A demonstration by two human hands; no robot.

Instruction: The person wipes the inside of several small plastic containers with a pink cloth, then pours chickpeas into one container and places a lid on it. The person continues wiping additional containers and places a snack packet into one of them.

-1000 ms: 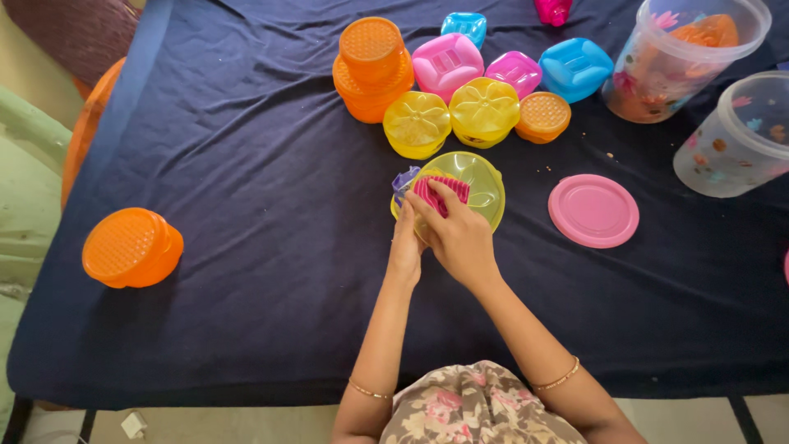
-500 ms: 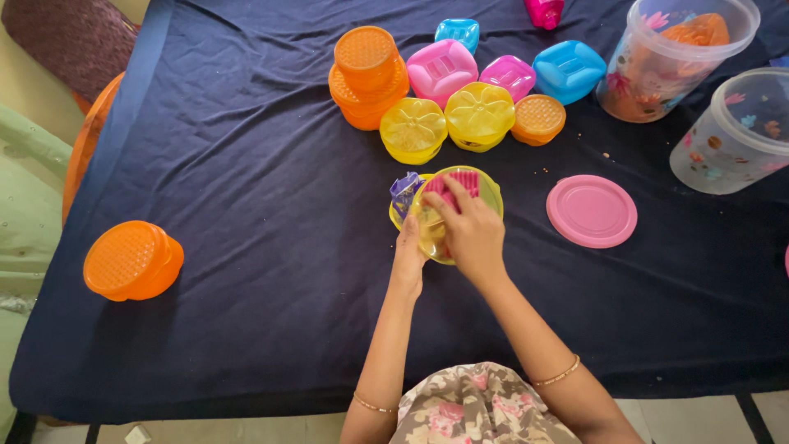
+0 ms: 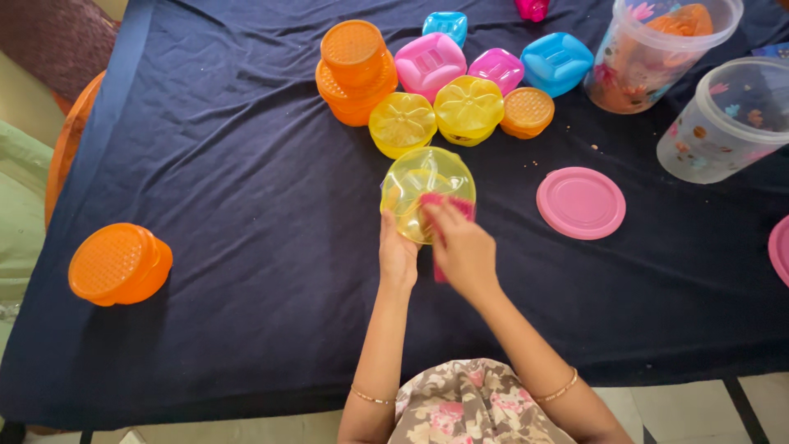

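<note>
Dark blue tablecloth (image 3: 246, 247): near the table's middle, my left hand (image 3: 397, 256) steadies the yellow-green bowl (image 3: 427, 191); my right hand (image 3: 462, 251) pinches a pink piece (image 3: 450, 205). A tilt could spill it.

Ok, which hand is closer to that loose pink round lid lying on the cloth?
Right. The right hand sits over the yellow bowl's near edge, on the pink lid's side; the left hand grips the bowl's far side from the lid.
</note>
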